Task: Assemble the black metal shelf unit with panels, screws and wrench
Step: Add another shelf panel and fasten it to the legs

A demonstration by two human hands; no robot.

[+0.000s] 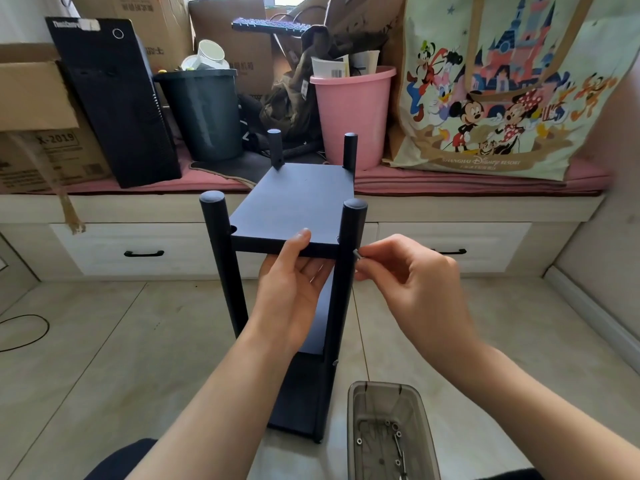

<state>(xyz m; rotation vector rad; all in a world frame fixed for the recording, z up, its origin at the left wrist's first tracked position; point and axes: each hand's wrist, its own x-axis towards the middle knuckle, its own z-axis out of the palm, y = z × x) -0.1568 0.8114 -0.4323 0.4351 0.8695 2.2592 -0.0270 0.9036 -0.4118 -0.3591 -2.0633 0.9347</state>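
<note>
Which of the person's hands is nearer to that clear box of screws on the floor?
Right. The right hand is up at the shelf's near right post, pinching a screw, roughly above the box. The left hand holds the top panel, further left of it.

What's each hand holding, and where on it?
Left hand holds the top panel by its front edge, thumb on top. Right hand pinches a screw by its shank, at the front right post.
</note>
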